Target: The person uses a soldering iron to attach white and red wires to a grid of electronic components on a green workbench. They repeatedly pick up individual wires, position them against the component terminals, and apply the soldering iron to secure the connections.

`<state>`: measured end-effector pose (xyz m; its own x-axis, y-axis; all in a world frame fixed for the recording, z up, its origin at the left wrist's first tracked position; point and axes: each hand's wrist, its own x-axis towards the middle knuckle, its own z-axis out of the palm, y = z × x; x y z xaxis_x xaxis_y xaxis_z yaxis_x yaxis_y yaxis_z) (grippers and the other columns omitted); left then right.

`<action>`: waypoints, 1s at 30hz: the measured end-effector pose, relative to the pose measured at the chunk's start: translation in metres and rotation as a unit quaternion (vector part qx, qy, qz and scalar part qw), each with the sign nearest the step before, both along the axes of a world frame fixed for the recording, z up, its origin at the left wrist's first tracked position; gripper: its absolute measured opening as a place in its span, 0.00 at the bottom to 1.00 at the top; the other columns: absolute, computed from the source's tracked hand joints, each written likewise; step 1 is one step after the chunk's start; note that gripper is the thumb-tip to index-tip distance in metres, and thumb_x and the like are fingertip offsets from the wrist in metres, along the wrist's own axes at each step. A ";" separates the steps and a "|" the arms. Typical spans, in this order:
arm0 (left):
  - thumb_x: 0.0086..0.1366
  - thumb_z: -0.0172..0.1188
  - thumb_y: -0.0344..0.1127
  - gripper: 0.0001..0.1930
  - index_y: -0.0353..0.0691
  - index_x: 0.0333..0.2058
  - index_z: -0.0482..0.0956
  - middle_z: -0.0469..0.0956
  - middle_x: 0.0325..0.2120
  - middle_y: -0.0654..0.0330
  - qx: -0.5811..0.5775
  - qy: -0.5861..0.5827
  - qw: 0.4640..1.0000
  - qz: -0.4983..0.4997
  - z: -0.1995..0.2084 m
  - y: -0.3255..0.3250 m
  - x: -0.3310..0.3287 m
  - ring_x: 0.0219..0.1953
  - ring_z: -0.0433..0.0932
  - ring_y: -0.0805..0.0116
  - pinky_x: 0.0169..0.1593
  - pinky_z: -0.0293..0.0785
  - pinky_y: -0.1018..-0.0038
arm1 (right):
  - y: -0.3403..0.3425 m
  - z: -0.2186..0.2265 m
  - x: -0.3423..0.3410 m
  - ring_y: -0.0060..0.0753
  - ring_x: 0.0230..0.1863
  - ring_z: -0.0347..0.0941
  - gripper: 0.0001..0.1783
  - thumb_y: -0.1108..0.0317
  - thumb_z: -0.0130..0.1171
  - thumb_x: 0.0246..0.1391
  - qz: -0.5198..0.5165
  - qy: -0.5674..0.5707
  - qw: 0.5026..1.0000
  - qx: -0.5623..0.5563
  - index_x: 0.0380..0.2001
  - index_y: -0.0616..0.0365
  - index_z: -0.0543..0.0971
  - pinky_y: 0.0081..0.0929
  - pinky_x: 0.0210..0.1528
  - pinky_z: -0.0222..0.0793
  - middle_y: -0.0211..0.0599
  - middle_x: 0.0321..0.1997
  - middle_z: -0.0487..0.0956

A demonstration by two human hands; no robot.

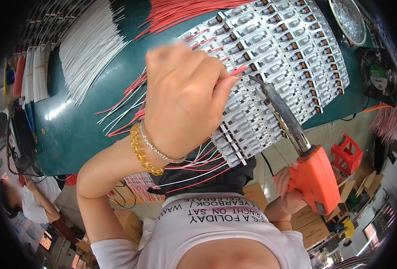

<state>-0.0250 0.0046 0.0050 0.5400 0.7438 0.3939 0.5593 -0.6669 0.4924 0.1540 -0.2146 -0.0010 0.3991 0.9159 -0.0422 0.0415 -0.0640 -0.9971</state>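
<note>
My left hand (180, 92) is closed over the panel of small circuit boards (272, 54), pinching several thin red wires (235, 73) between thumb and fingers. Their tips point right, over the boards. In my right hand (290, 190) is a red-handled soldering gun (317, 179). Its dark tip lies just right of the wire ends; whether it touches a board I cannot tell. Red and white wires (126, 101) stick out from the panel's left side and hang below my left wrist.
Piles of white wires (93, 45) and red wires (180, 13) lie on the green table (77, 148). A round metal dish (348, 20) and a black fan-like device (377, 74) stand right. On the floor is a red stool (346, 152). Another person (39, 197) sits lower left.
</note>
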 end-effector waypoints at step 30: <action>0.48 0.69 0.26 0.06 0.43 0.24 0.80 0.75 0.18 0.66 -0.013 -0.029 0.999 -0.028 0.008 -0.011 -0.002 0.25 0.71 0.67 0.42 0.61 0.69 | -0.030 -0.009 0.008 0.17 0.11 0.59 0.44 0.38 0.55 0.56 -0.026 0.068 0.997 0.009 0.57 0.71 0.65 0.19 0.18 0.58 0.21 0.12 0.64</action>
